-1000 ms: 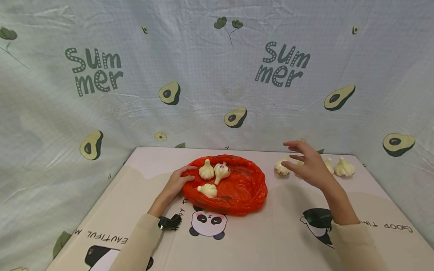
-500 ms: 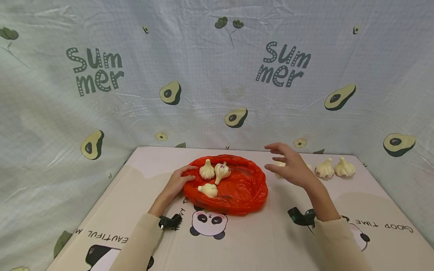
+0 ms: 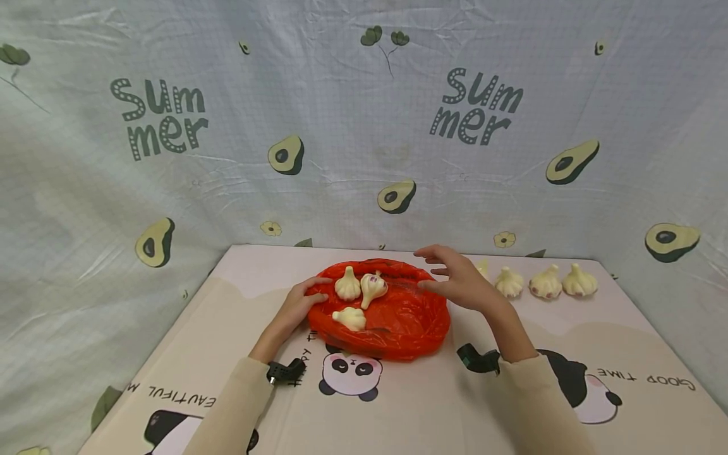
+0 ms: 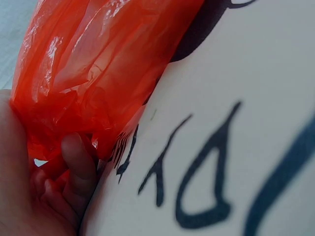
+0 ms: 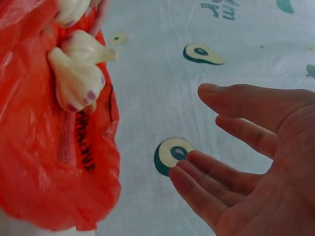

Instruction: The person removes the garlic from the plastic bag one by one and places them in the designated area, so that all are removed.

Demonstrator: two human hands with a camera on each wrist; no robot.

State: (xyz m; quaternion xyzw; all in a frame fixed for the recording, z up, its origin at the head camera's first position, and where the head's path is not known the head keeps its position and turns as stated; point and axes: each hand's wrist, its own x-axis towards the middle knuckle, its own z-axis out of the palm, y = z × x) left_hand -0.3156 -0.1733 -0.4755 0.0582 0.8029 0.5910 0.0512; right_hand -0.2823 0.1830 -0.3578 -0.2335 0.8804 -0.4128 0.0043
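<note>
A red plastic bag (image 3: pixel 398 347) lies with its mouth spread wide on the table. Three garlic bulbs are inside, toward its left: one at the back left (image 3: pixel 347 284), a purple-marked one (image 3: pixel 373 288) beside it, and one on its side (image 3: pixel 349 319) nearer the front. My left hand (image 3: pixel 297 304) grips the bag's left rim; in the left wrist view its curled fingers (image 4: pixel 78 162) meet the red plastic. Fingers spread and holding nothing, my right hand (image 3: pixel 463 281) hovers by the bag's right back edge. The right wrist view shows that hand (image 5: pixel 256 167) apart from the bag.
Several more garlic bulbs (image 3: pixel 545 282) stand in a row at the table's back right, the leftmost partly hidden by my right hand. Behind the panda-printed table (image 3: pixel 421 411) hangs a cloth (image 3: pixel 341 114) with avocado prints.
My right hand has moved left, from above the row of garlic bulbs to the bag's right edge, staying empty. The left hand, the bag and its bulbs have kept their places.
</note>
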